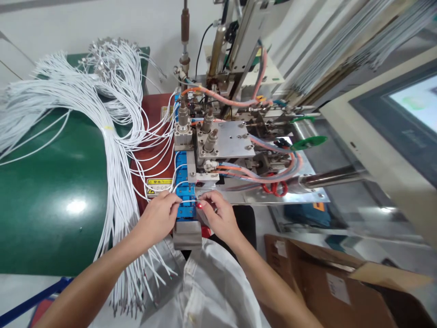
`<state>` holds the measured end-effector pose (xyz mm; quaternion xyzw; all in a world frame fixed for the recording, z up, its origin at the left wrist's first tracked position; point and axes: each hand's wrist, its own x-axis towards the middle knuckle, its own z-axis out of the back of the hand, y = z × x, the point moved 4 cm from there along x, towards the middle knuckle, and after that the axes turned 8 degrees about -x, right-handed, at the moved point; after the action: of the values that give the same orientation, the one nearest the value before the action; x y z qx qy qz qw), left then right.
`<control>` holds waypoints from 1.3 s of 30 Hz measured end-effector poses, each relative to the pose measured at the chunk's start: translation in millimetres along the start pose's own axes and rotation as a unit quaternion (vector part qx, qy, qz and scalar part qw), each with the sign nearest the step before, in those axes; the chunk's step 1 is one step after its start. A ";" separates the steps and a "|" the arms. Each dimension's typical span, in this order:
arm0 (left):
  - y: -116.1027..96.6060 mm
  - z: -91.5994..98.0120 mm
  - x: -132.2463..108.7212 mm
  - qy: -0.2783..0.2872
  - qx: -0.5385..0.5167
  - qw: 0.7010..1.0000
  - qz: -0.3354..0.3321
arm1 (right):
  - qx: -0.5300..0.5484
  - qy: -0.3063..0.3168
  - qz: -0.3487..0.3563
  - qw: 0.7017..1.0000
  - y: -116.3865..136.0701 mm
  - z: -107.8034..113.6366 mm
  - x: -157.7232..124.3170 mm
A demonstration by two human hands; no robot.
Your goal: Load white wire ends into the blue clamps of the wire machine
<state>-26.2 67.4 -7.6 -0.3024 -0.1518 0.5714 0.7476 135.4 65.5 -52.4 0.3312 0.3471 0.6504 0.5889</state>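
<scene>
A short stretch of white cable (pixel 189 201) runs between my two hands, across a blue fixture block (pixel 186 211) at the front of the machine. My left hand (pixel 163 212) is closed on the cable at the block's left side. At the right side, my right hand (pixel 217 212) pinches the cable's end, with a small red light glowing by the fingertips. More blue blocks (pixel 181 174) continue behind, with white cables lying in them. A large bundle of white cables (pixel 114 182) hangs over the table just left of my left hand.
The machine's metal plate and cylinders (pixel 227 140) stand right behind my hands, with orange air hoses. A green tabletop (pixel 51 205) lies to the left. A screen panel (pixel 403 109) juts in at right. Below it sits an open cardboard box (pixel 327 278). A green-flanged spool (pixel 307 132) is mounted beyond.
</scene>
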 end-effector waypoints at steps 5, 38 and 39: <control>0.8 -0.9 -0.6 -0.002 -0.006 1.000 -0.002 | -0.016 -0.044 0.040 0.998 6.7 1.9 1.8; 2.3 -8.2 -7.9 -0.004 0.048 0.998 -0.027 | -0.055 -0.039 -0.077 0.995 -6.2 -16.1 0.4; 1.4 -8.4 -9.0 -0.002 0.064 0.998 -0.029 | -0.057 -0.036 -0.068 0.995 -6.3 -18.1 0.8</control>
<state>-25.2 56.8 -13.9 -0.2483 -0.1249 0.5585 0.7816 123.5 65.6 -67.5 0.2966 0.3096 0.6152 0.6616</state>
